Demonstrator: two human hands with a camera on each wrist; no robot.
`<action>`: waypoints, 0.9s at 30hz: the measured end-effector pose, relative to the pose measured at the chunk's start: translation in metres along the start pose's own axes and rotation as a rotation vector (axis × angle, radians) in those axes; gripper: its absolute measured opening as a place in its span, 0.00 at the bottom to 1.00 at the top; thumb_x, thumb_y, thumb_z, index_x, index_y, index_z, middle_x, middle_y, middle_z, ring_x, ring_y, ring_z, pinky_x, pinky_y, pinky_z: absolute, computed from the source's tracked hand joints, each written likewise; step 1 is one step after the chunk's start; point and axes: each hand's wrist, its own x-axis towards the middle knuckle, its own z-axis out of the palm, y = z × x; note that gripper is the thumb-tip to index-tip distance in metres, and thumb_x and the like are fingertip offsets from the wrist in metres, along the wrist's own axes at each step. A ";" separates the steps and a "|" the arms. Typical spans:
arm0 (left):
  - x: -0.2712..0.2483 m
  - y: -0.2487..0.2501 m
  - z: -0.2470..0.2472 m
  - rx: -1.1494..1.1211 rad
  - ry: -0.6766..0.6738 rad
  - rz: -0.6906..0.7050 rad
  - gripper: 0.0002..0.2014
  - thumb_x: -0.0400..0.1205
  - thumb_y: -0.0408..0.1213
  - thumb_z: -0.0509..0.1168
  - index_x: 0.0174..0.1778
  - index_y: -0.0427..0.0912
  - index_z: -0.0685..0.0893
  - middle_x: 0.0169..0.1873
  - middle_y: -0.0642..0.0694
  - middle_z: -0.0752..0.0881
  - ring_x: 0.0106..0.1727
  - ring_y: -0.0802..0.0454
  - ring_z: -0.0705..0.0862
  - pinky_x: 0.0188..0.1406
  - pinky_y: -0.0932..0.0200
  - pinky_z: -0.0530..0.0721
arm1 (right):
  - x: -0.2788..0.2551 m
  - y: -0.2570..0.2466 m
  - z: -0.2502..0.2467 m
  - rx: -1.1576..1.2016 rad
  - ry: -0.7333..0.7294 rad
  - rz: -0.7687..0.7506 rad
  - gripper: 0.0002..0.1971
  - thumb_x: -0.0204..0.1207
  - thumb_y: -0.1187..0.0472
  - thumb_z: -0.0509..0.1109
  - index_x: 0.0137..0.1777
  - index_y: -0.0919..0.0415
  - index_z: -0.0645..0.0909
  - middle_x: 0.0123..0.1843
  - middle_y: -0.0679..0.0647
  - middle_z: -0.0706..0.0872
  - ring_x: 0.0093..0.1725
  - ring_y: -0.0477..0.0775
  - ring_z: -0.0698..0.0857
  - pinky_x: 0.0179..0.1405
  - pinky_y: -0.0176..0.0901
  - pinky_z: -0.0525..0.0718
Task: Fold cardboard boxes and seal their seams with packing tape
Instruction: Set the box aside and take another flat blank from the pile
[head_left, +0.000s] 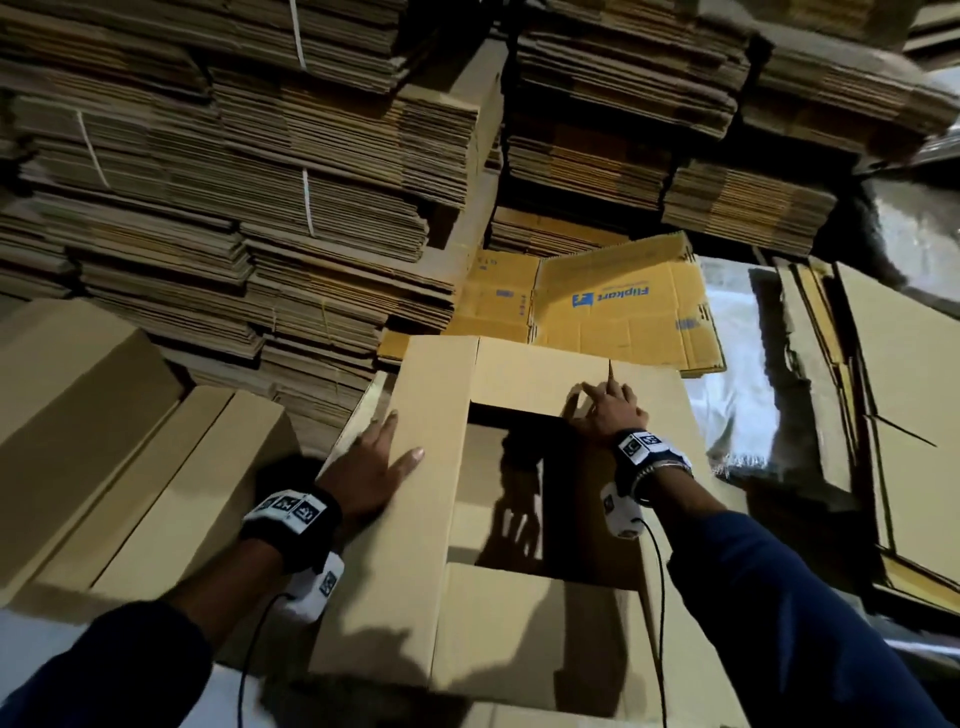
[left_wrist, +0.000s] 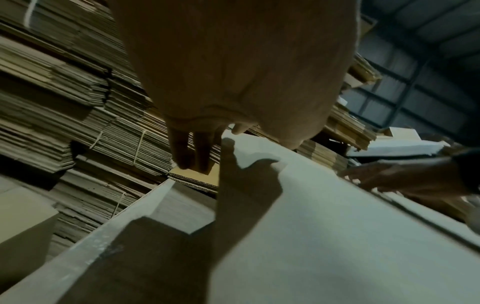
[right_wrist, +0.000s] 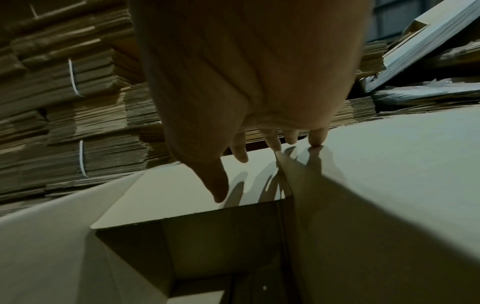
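Head view. A cardboard box (head_left: 519, 519) fills the lower centre of the frame, its top partly closed around a dark opening. The left hand (head_left: 371, 470) lies flat on the left flap (head_left: 415, 493), fingers straight and spread, probably to hold it down. The right hand (head_left: 605, 410) rests at the far right corner of the opening, fingers extended onto the far flap (head_left: 519, 374), apparently to level it against the right flap. Bundled stacks of flat cardboard (head_left: 234, 182) fill the upper frame; a printed flattened carton (head_left: 618, 306) lies behind the box. No tape is visible.

Left wrist view. The fingers (left_wrist: 189, 148) hang straight, close together, past the flap's edge (left_wrist: 259, 148), which the head view does not show.

Right wrist view. Spread fingertips (right_wrist: 315, 137) touch the cardboard beside the slit between the flaps; the thumb (right_wrist: 215, 181) points down over the far flap. The box's empty interior (right_wrist: 221, 246) appears here.
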 end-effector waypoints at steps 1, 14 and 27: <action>-0.007 0.000 -0.006 -0.047 -0.017 0.001 0.50 0.81 0.79 0.50 0.93 0.50 0.52 0.91 0.41 0.58 0.90 0.42 0.62 0.88 0.41 0.63 | -0.005 0.003 -0.003 0.019 -0.005 0.003 0.35 0.82 0.45 0.71 0.88 0.45 0.64 0.89 0.57 0.59 0.90 0.66 0.51 0.83 0.74 0.61; -0.114 0.135 -0.042 -0.233 -0.146 0.252 0.53 0.78 0.70 0.70 0.92 0.64 0.44 0.90 0.49 0.62 0.76 0.46 0.82 0.77 0.36 0.81 | -0.159 0.110 0.000 0.181 0.070 0.275 0.42 0.72 0.42 0.81 0.79 0.61 0.68 0.80 0.66 0.70 0.81 0.71 0.68 0.79 0.68 0.71; -0.192 0.107 0.122 0.419 -0.129 0.276 0.39 0.90 0.68 0.43 0.94 0.54 0.44 0.92 0.52 0.37 0.92 0.54 0.36 0.90 0.42 0.36 | -0.280 0.124 -0.046 0.869 0.110 0.014 0.14 0.88 0.51 0.68 0.61 0.62 0.87 0.55 0.66 0.93 0.50 0.66 0.94 0.55 0.61 0.92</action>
